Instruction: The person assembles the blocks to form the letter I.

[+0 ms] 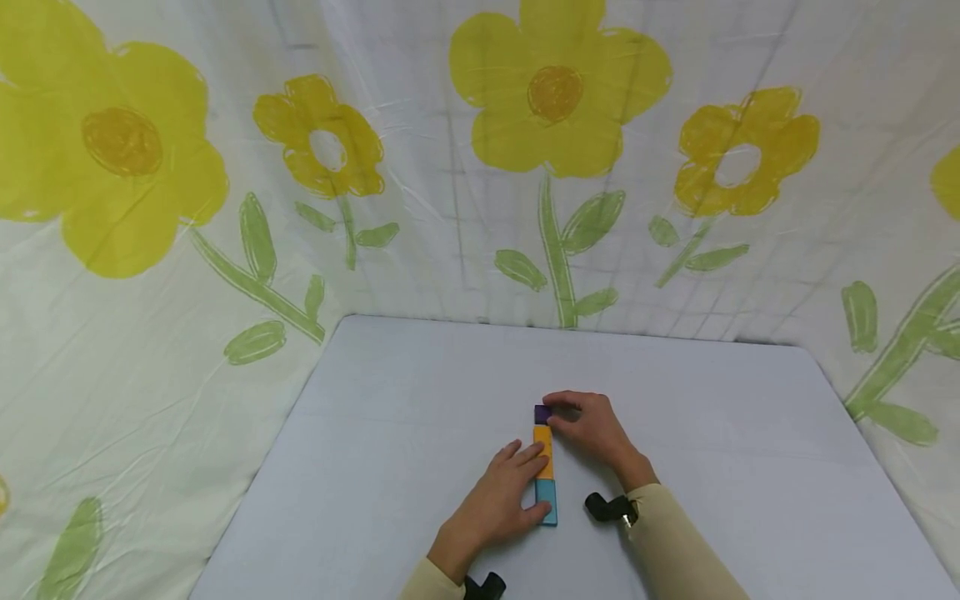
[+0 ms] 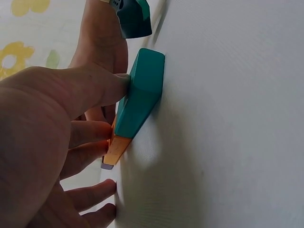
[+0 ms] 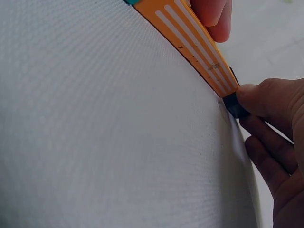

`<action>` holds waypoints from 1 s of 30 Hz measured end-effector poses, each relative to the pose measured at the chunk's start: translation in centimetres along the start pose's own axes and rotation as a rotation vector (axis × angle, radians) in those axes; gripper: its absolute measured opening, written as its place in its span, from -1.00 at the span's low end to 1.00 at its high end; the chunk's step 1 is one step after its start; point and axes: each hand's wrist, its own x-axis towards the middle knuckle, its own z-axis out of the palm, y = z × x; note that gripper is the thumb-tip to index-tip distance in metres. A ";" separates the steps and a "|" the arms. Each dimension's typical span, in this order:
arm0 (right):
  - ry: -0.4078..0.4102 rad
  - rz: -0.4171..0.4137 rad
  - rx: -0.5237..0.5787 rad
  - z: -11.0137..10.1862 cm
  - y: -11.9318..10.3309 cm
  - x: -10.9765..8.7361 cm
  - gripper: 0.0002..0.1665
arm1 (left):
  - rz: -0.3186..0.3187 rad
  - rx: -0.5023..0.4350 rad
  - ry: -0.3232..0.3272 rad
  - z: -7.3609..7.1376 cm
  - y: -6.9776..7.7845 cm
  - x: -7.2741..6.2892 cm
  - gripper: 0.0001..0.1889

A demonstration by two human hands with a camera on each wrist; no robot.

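Note:
A row of blocks lies end to end on the white table: a teal block (image 1: 546,503) nearest, an orange block (image 1: 543,452) in the middle and a small dark purple block (image 1: 542,414) at the far end. White stripes mark the side of the orange block (image 3: 194,45). With its thumb on the teal block (image 2: 142,90), my left hand (image 1: 497,500) rests its extended fingers on the orange one. My right hand (image 1: 596,427) pinches the purple block (image 3: 234,105) between thumb and fingers, right against the orange block's end.
The white table (image 1: 375,400) reaches back to a hanging cloth (image 1: 420,250) printed with yellow flowers. Each wrist carries a black camera mount, such as the right mount (image 1: 609,507), low over the table.

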 end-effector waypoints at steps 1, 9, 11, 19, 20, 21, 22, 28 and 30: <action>0.000 0.003 -0.002 0.0 0.0 0.0 -0.62 | -0.001 -0.001 -0.001 0.0 0.0 0.0 -0.30; 0.004 -0.008 -0.014 -0.1 0.1 0.1 -0.61 | 0.002 0.007 0.003 -0.1 0.1 0.1 -0.30; 0.008 -0.013 -0.016 -0.1 0.1 0.1 -0.61 | 0.000 0.009 0.003 -0.1 0.1 0.1 -0.30; 0.007 -0.020 -0.015 -0.1 0.2 0.1 -0.62 | 0.001 0.018 0.007 0.1 0.1 0.2 -0.30; 0.007 -0.019 -0.015 -0.1 0.2 0.1 -0.62 | 0.001 0.018 0.007 0.1 0.1 0.2 -0.30; 0.006 -0.018 -0.014 -0.1 0.2 0.0 -0.61 | 0.001 0.018 0.008 0.1 0.1 0.2 -0.30; 0.005 -0.018 -0.014 -0.1 0.2 0.0 -0.61 | 0.002 0.018 0.008 0.1 0.1 0.2 -0.30; 0.001 -0.023 -0.009 0.0 0.2 -0.1 -0.61 | 0.006 0.012 0.008 0.0 0.1 0.1 -0.31; 0.001 -0.020 -0.006 0.1 0.3 -0.1 -0.61 | 0.005 0.009 0.007 0.0 0.1 0.0 -0.31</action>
